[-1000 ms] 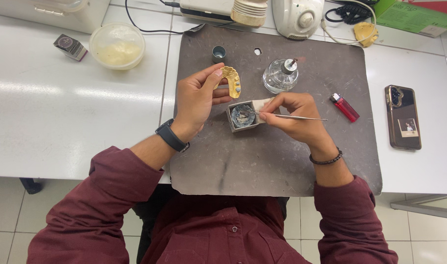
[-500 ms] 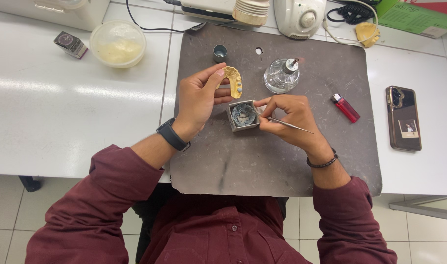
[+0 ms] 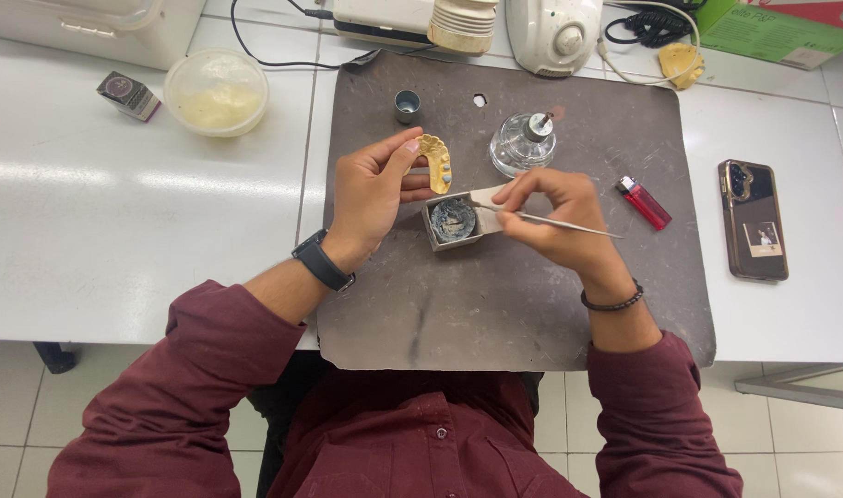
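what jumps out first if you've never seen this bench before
At the middle of the dark mat, the left hand holds up a yellow dental cast while the right hand dips a thin metal tool toward a small square tin. Behind them stands a glass spirit burner; a red lighter lies to the right.

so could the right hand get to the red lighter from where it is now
Probably yes. The right hand holds a thin metal tool over the small square tin, and the red lighter lies just to its right on the dark mat with nothing between them. The tool would have to be put down or shifted first.

Yellow dental cast (image 3: pixel 435 159), red lighter (image 3: pixel 644 203)
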{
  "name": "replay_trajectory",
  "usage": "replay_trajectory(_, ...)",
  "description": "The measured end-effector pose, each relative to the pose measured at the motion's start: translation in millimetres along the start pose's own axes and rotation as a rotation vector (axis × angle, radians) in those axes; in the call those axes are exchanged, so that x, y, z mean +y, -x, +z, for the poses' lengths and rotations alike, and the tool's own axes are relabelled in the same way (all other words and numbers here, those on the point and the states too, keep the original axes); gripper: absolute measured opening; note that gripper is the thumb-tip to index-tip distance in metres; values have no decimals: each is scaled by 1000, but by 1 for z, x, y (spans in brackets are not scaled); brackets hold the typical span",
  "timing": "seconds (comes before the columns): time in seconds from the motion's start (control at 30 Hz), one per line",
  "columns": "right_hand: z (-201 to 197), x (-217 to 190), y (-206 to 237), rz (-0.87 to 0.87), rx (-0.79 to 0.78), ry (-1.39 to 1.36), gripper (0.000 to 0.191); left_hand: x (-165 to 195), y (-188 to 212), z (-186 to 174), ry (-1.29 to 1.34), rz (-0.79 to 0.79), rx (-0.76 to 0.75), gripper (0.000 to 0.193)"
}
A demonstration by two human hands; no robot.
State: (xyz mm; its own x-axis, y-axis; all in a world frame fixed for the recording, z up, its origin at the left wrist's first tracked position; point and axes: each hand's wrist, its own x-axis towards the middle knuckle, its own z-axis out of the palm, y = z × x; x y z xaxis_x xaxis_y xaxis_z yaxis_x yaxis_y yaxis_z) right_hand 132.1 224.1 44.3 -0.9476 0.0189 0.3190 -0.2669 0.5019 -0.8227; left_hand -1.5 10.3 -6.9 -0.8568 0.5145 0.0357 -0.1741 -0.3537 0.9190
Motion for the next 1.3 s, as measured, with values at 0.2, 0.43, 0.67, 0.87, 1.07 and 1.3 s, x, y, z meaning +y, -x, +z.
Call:
replay_trajectory(0.2,-1,2,7,16,114,-339,8,2,6,3,-101,73,-52,36)
replay_trajectory(0.43,13,10,6,-83,104,-381,17,6,11,7,-161,98,-97,34)
replay_trajectory(0.67,20,1,1,75,261,-491,7,8,9,8,-40,60,-133,28)
replay_trajectory(0.87,22,0,5,61,214,-484,15,7,10,9,-11,66,-143,23)
replay_trajectory(1.07,27,15,5,-17,223,-627,20,3,15,10,-129,219,-150,24)
replay_trajectory(1.3,27,9,3,108,209,-835,16,1,18,9,-262,372,-172,23)
